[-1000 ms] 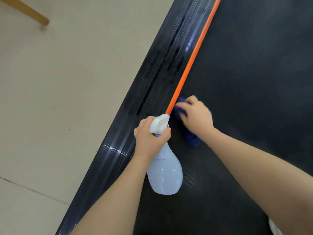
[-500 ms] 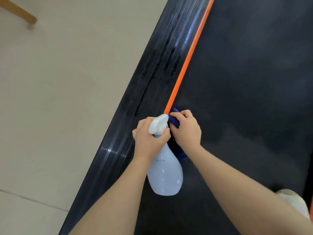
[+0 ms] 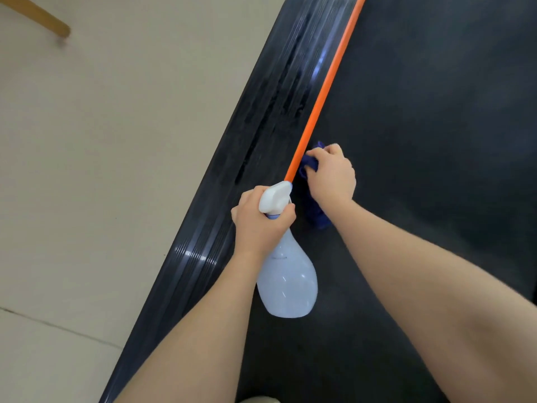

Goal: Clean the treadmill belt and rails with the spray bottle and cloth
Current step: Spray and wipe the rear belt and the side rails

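Observation:
The black treadmill belt point(image 3: 421, 141) fills the right of the view, edged by an orange strip point(image 3: 328, 91) and a ribbed black side rail point(image 3: 261, 135) on its left. My left hand point(image 3: 258, 222) grips the neck of a pale translucent spray bottle point(image 3: 286, 283) with a white trigger head, held above the belt's left edge. My right hand point(image 3: 331, 175) holds a dark blue cloth point(image 3: 316, 212) pressed on the belt beside the orange strip; most of the cloth is hidden under the hand.
Beige tiled floor point(image 3: 116, 170) lies left of the treadmill. A wooden furniture leg point(image 3: 43, 20) shows at the top left. A pale rounded thing point(image 3: 258, 399) peeks in at the bottom edge.
My right hand has slid the cloth forward along the orange strip, away from the bottle, after pulling it back beside the bottle half a second ago. The left hand keeps the bottle in place.

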`<state>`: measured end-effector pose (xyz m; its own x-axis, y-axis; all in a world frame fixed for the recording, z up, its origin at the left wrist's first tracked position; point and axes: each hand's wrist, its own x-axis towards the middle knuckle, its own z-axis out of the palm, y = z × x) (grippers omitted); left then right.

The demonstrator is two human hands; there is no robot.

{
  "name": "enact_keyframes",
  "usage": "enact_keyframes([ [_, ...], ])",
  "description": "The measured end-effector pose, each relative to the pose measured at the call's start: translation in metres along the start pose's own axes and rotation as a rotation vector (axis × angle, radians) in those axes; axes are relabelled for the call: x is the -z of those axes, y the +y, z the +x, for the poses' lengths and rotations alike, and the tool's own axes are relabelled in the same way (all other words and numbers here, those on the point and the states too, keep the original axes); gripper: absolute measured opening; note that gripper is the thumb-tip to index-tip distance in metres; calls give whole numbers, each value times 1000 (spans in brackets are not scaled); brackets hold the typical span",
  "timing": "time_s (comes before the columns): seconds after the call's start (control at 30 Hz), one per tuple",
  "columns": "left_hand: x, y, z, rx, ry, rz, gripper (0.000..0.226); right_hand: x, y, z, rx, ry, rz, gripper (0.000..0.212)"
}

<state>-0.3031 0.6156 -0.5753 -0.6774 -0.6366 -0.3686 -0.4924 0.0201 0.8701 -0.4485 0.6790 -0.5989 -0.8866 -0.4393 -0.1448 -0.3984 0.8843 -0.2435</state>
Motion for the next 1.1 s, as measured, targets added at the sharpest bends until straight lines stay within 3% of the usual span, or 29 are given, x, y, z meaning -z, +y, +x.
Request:
enact_keyframes([
  [0.13,3,7,0,44,-10,18,28,-5,12,-76,262,-116,104,28],
  [0.23,6,7,0,44,-31,18,25,-1,28,-55,547,-99,9,26],
  [0.27,6,5,1,43,-34,22,25,2,30,-42,548,-99,-20,24],
  [0.4,6,1,2,36,-27,28,24,3,31,-14,101,11,20,28],
  [0.57,2,7,-2,51,23,24,24,1,37,-65,400,-123,40,38],
  [0.67,1,2,0,27,24,41,26,2,39,-38,516,-107,14,30],
  [0.87,3,1,1,21,-20,26,28,1,20,29,113,59,6,29],
  [0.93,4,2,0,21,-22,20,27,3,20,17,118,61,0,27],
  [1.1,4,2,0,6,0,32,33,1,57,-61,357,-12,5,34],
])
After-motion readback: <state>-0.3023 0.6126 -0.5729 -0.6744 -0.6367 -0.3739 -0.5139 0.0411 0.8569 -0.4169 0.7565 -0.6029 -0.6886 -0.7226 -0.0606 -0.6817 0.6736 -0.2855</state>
